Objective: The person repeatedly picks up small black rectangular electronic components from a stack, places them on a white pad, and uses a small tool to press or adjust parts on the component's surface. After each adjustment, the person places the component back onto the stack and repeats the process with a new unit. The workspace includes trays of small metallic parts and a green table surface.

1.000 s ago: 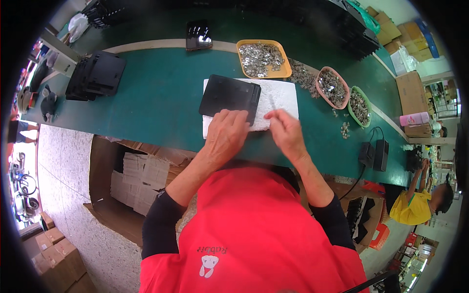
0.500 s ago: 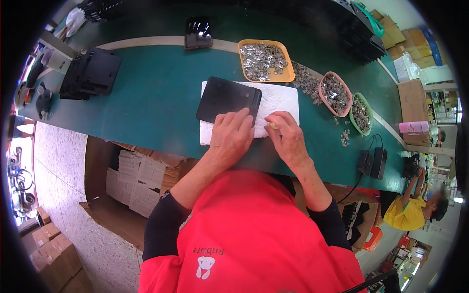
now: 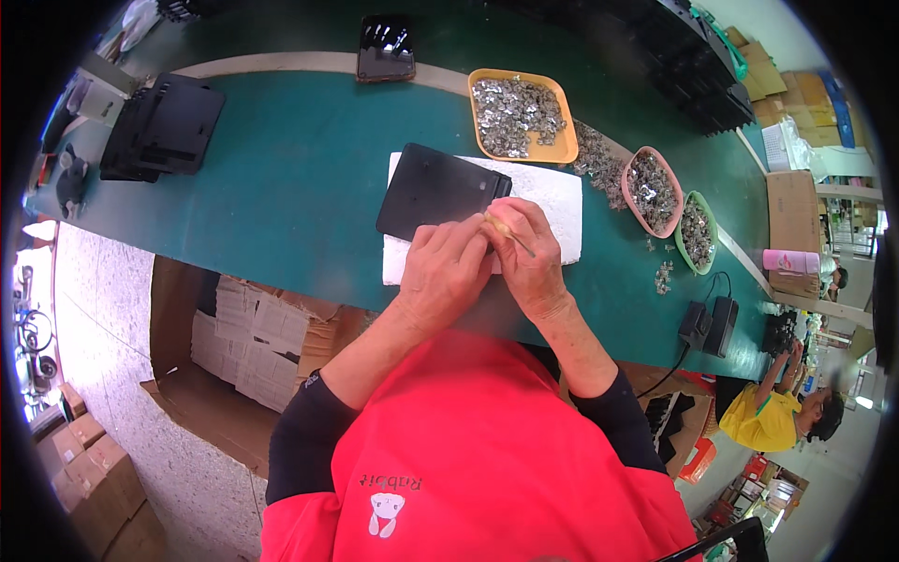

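A flat black plastic case with a raised edge on its right side lies on a white foam pad. My left hand is closed at the case's lower right corner, its fingertips pressed together there. Right beside it, my right hand pinches a small yellowish stick-like tool with a thin shaft. The tips of both hands meet at the case's edge and hide the spot where they work.
Small metal clips fill a yellow tray, a pink basket and a green basket; more lie loose between them. Black cases stack at left, another farther back. A power adapter sits at right; an open carton stands below.
My right hand has moved left with the yellowish tool, from over the foam to the case's edge against my left hand. My left hand has stayed at the case. The view has shifted slightly.
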